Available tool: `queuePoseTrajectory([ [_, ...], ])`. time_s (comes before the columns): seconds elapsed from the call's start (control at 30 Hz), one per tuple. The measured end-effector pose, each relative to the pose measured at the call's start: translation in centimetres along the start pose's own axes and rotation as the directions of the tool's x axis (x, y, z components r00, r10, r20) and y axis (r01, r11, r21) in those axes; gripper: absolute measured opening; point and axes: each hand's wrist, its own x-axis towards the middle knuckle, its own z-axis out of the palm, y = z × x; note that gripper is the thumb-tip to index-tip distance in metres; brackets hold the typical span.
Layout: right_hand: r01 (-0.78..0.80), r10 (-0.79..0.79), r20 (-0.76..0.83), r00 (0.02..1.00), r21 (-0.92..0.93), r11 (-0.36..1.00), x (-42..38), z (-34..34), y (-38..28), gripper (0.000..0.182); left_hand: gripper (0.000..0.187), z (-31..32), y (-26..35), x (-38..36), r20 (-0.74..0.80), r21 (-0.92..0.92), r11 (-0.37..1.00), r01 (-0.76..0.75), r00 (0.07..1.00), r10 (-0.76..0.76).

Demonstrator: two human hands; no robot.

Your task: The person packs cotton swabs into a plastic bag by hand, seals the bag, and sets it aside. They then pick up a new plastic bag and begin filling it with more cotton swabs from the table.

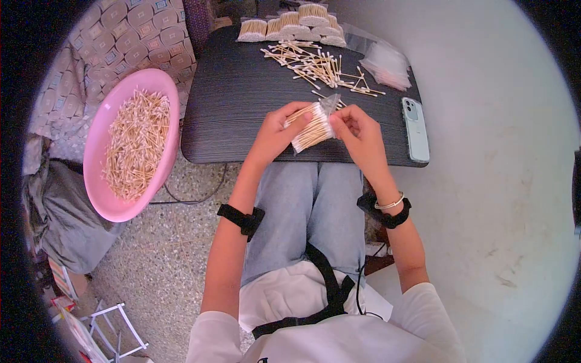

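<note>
A clear plastic bag packed with cotton swabs [312, 130] is held up over the near edge of the black table. My left hand [279, 130] wraps around its left side, thumb across the front. At the bag's upper right, my right hand [358, 131] pinches the loose plastic, with its fingertips partly hidden. Just beyond the hands, loose cotton swabs [321, 68] lie scattered on the table. Farther back stands a stack of filled swab bags [296, 25].
A pink basin [97, 175] full of loose swabs sits left of the black table [224, 103]. Flat clear bags [387, 63] lie at the back right, and a phone [415, 130] rests along the right edge. A pale wall [490, 151] rises on the right.
</note>
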Motion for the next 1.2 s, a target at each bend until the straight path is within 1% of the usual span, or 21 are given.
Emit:
queuePoseTrajectory([
  [0.1,0.019,-0.02,-0.017,1.0,-0.046,0.999,-0.3,-0.1,0.0,0.016,0.029,0.1,0.1,0.0,-0.029,-0.021,0.999,-0.034,0.999,0.033],
  [0.2,0.183,-0.193,-0.018,0.981,-0.242,0.953,-0.9,-0.4,-1.1,0.019,0.028,0.3,0.3,-0.1,-0.045,-0.068,0.997,-0.027,0.999,0.024],
  [0.3,0.161,-0.168,-0.016,0.986,-0.215,0.963,-2.1,0.4,-1.5,0.024,0.028,0.3,0.0,0.0,-0.042,-0.073,0.997,-0.029,0.999,0.026],
  [0.4,0.167,-0.183,-0.051,0.982,-0.222,0.961,-2.3,0.8,-1.1,0.026,0.029,0.2,-0.2,0.0,-0.05,-0.021,0.999,-0.037,0.998,0.036],
  [0.5,0.17,-0.188,-0.06,0.98,-0.223,0.96,-2.1,0.5,-1.6,0.027,0.029,0.1,0.1,-0.1,-0.046,-0.056,0.998,-0.004,0.999,0.001],
  [0.6,0.127,-0.131,-0.158,0.979,-0.038,0.991,-1.4,0.7,-0.7,0.023,0.031,0.4,0.2,0.1,-0.046,-0.032,0.999,-0.034,0.998,0.032],
  [0.7,0.087,-0.064,-0.218,0.974,0.097,0.991,-1.0,1.4,0.3,0.017,0.032,0.4,0.1,0.1,-0.051,0.01,0.999,-0.043,0.998,0.043],
  [0.8,0.074,-0.052,-0.255,0.966,0.075,0.994,-0.9,2.1,0.5,0.014,0.032,0.4,0.3,0.0,-0.046,0.003,0.999,-0.051,0.998,0.051],
  [0.9,0.066,-0.063,-0.271,0.96,0.003,0.998,-0.9,2.3,0.1,0.012,0.032,0.3,0.4,-0.1,-0.057,0.012,0.998,-0.054,0.997,0.055],
  [1.0,0.165,-0.158,-0.28,0.947,0.003,0.986,-0.5,2.6,0.3,0.011,0.032,0.3,0.3,0.0,-0.085,0.006,0.997,-0.08,0.993,0.08],
  [1.1,0.151,-0.153,-0.281,0.948,-0.029,0.988,-0.6,2.6,0.0,0.009,0.032,0.2,0.1,0.0,-0.079,0.014,0.998,-0.057,0.995,0.057],
  [1.2,0.13,-0.157,-0.254,0.954,-0.121,0.984,-0.8,2.1,-0.4,0.008,0.032,0.2,-0.2,0.1,-0.085,0.038,0.998,-0.049,0.995,0.052],
])
